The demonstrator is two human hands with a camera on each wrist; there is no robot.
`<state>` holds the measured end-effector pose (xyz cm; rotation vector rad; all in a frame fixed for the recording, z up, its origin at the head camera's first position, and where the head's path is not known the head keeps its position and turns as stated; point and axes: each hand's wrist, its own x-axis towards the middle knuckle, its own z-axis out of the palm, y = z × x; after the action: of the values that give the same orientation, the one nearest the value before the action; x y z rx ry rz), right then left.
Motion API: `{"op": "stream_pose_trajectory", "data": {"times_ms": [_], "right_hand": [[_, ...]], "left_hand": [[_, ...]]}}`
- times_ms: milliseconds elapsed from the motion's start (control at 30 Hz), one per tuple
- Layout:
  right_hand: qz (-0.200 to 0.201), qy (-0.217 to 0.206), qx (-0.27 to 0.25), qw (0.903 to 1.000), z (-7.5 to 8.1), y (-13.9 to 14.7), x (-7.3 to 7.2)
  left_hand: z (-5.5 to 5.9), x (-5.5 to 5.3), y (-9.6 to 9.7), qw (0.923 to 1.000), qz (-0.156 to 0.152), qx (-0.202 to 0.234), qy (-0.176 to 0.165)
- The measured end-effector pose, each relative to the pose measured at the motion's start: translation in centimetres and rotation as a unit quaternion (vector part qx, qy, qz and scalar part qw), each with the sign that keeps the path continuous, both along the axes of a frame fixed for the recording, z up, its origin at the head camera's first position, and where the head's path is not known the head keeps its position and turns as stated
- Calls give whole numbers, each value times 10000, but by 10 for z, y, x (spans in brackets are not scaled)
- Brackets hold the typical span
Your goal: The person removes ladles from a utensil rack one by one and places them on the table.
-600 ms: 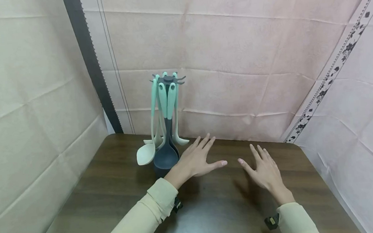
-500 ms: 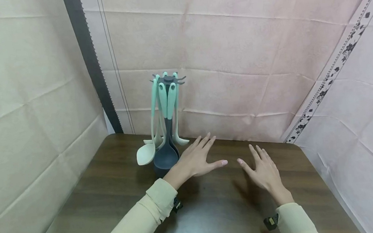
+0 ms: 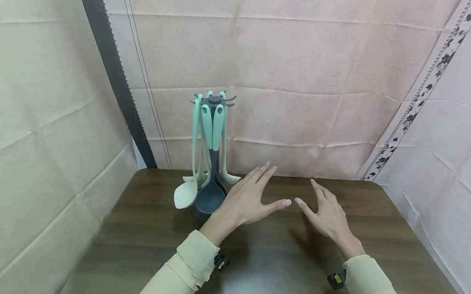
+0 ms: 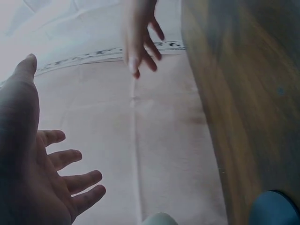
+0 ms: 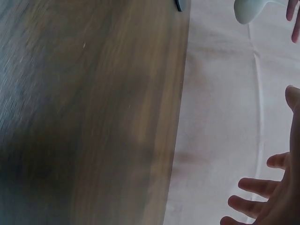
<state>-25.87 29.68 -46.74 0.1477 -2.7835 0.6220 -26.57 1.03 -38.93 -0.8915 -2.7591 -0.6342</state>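
My left hand is held over the table with fingers spread and nothing in it, just right of a utensil stand. Mint-handled kitchen tools hang from the stand, among them a white spoon-like tool and a dark grey ladle. In the head view my left wrist overlaps the right side of the dark base. My right hand hovers further right, also spread and holding nothing. The two thumbs point toward each other with a small gap between. In the left wrist view, the right hand appears beyond the left hand's fingers.
The brown wooden table reaches back to a pale pink cloth wall. Cloth also hangs on the left and right sides. A small dark wrist camera sits at the right cuff.
My right hand has shifted slightly left, toward the left hand. The left hand has moved only a little, its thumb slightly further right. The utensil stand stays in its place on the table.
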Motion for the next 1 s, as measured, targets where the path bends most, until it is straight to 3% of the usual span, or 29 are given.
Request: {"op": "stream_pose_trajectory", "data": {"times_ms": [333,533,867,933,1000], "right_hand": [[74,56,-294,9995,3,-17,-2],[157,139,-611,9979,6,-33,0],[487,248,-784,9954,6,-62,7],[536,275,-794,9950,7,-68,8],[601,307,-862,9940,9,-74,9]], "left_hand": [[24,20,-16,9971,23,662,369],[42,27,-35,9877,-49,1320,843],[77,36,-70,9551,-227,2285,1872],[83,37,-77,9435,-204,2538,2120],[88,38,-83,9253,-105,2922,2414]]}}
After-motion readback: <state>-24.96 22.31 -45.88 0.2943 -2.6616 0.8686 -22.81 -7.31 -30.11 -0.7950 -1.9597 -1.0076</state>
